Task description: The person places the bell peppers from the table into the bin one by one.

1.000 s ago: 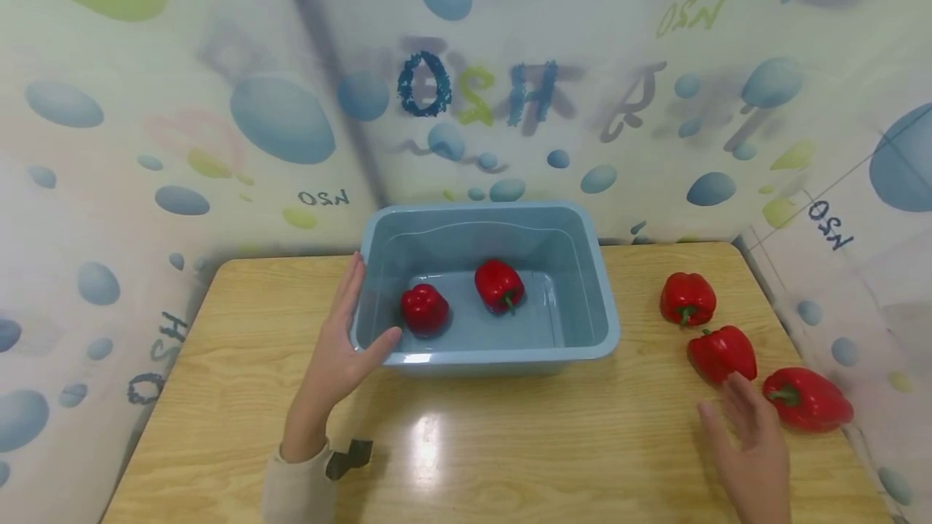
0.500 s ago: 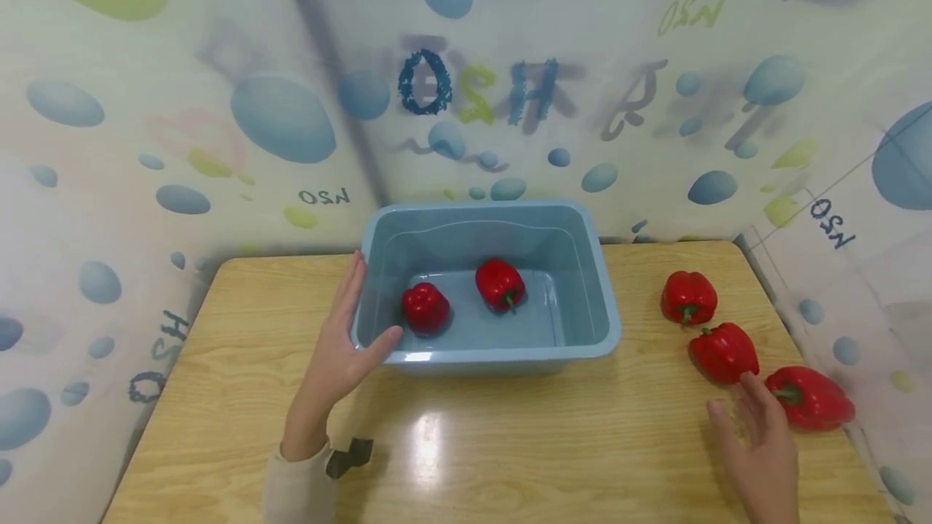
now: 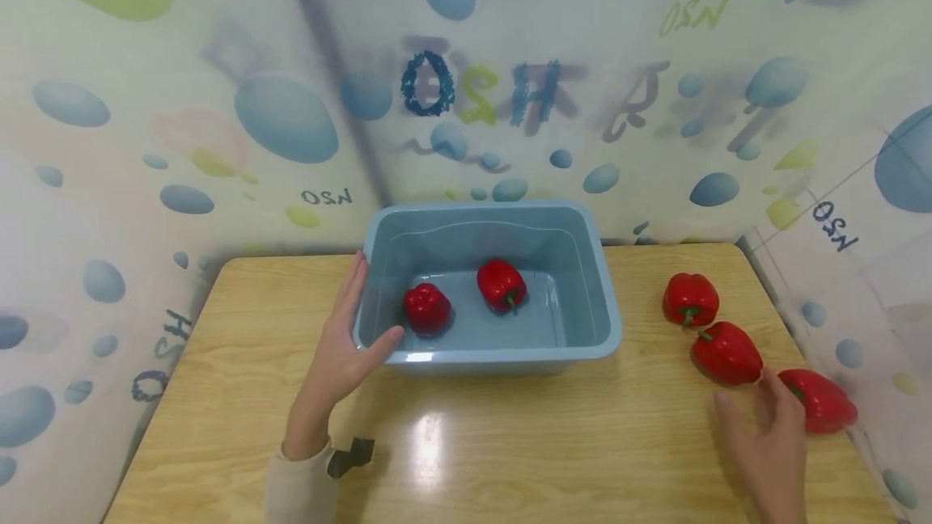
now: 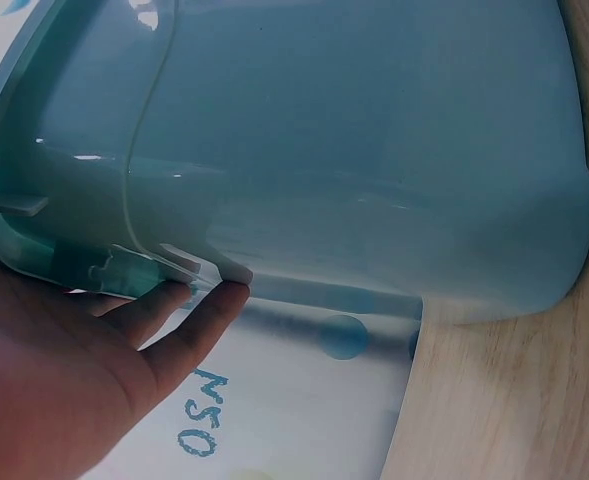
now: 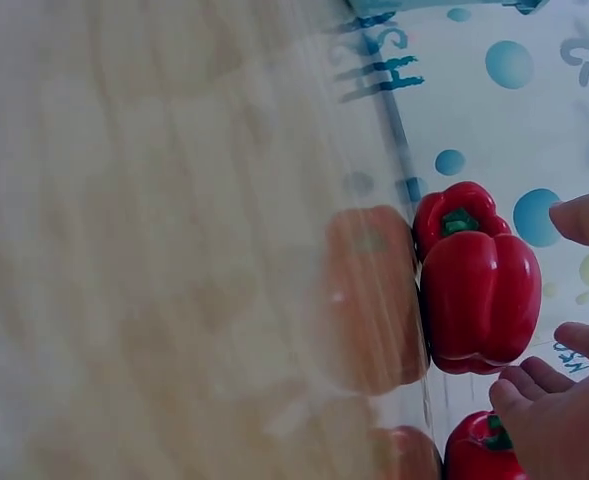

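The middle red bell pepper [image 3: 726, 356] lies on the worktop [image 3: 546, 443] just ahead of the right hand [image 3: 768, 443], its base close to those fingertips; whether they touch it I cannot tell; the right hand grips nothing, thumb and fingers apart. By its look the pepper should be light for its bulk and probably hollow, with firm walls that may give a little and could bruise or crack under a hard squeeze; the glossy skin is likely slippery, and the rounded lobes may roll; the best hold seems to be across its broad flanks, thumb on one side and fingers opposite, leaving the green stem [image 3: 705, 335] free. Its long axis slants; the stem points away from the right hand and off toward the left hand's side, the lobed base back toward the right hand. Just beyond it sits the far red bell pepper [image 3: 690, 297]; on the right hand's outer side lies the tapered red bell pepper [image 3: 826, 401], narrow end turned away from that hand. Well apart, the left hand [image 3: 342, 354] rests against the blue plastic basin [image 3: 510, 356], straight fingers along its outer wall, thumb at the rim.
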`<action>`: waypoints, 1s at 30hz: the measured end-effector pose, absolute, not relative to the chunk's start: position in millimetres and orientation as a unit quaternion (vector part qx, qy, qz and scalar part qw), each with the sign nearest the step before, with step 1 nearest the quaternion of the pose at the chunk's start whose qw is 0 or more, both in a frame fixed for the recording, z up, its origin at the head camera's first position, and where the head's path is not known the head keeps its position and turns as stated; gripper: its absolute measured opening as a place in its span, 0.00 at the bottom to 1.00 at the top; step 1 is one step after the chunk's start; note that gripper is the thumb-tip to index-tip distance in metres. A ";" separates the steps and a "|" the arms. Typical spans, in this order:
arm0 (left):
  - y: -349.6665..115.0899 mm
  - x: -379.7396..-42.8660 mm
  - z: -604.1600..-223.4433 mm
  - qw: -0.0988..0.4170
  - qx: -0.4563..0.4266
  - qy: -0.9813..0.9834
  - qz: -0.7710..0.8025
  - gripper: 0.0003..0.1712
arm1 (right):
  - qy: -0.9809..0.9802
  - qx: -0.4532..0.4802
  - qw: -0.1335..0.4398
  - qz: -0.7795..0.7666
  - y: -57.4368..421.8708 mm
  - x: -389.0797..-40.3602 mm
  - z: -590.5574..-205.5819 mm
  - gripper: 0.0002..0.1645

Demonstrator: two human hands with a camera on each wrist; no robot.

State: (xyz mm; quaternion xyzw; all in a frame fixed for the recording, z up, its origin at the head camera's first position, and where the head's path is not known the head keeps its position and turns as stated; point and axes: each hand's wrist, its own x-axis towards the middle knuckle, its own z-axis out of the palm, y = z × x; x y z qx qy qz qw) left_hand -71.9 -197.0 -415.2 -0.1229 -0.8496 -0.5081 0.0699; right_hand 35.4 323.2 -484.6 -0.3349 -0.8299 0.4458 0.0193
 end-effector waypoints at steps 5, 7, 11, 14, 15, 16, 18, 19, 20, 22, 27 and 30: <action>-197.1 -71.4 -415.1 0.067 -0.119 -0.851 -0.508 0.58 | -0.831 -0.332 0.034 0.446 326.4 29.4 -483.5 0.54; -197.1 -71.2 -414.7 0.067 -0.119 -0.850 -0.508 0.58 | -0.831 -0.331 0.039 0.446 326.9 27.1 -483.5 0.55; -196.5 -70.9 -413.9 0.067 -0.118 -0.853 -0.504 0.58 | -0.824 -0.334 0.048 0.456 328.9 19.8 -483.7 0.55; -195.8 -70.8 -413.5 0.068 -0.118 -0.854 -0.502 0.58 | -0.822 -0.342 0.039 0.453 329.9 13.1 -483.3 0.56; -195.6 -70.7 -413.6 0.068 -0.117 -0.855 -0.501 0.58 | -0.823 -0.344 0.036 0.450 330.2 11.1 -483.2 0.57; -195.5 -70.5 -413.6 0.068 -0.117 -0.854 -0.502 0.58 | -0.828 -0.341 0.036 0.444 330.8 9.2 -483.0 0.57; -195.3 -70.1 -414.3 0.067 -0.116 -0.853 -0.504 0.58 | -0.838 -0.332 0.036 0.431 331.8 6.7 -483.6 0.58; -195.1 -69.8 -414.5 0.066 -0.115 -0.853 -0.505 0.58 | -0.843 -0.328 0.038 0.424 332.3 5.8 -483.8 0.59; -195.1 -69.6 -415.0 0.065 -0.114 -0.852 -0.506 0.59 | -0.849 -0.322 0.045 0.417 332.9 5.0 -484.2 0.59; -194.9 -69.1 -415.8 0.064 -0.113 -0.851 -0.509 0.59 | -0.858 -0.309 0.056 0.407 334.4 3.0 -484.8 0.60; -195.0 -69.0 -415.8 0.066 -0.115 -0.849 -0.511 0.59 | -0.863 -0.291 0.066 0.407 336.4 -3.7 -486.5 0.60; -195.6 -70.0 -414.0 0.066 -0.119 -0.849 -0.510 0.59 | -0.859 -0.290 0.062 0.418 334.9 -7.2 -488.7 0.60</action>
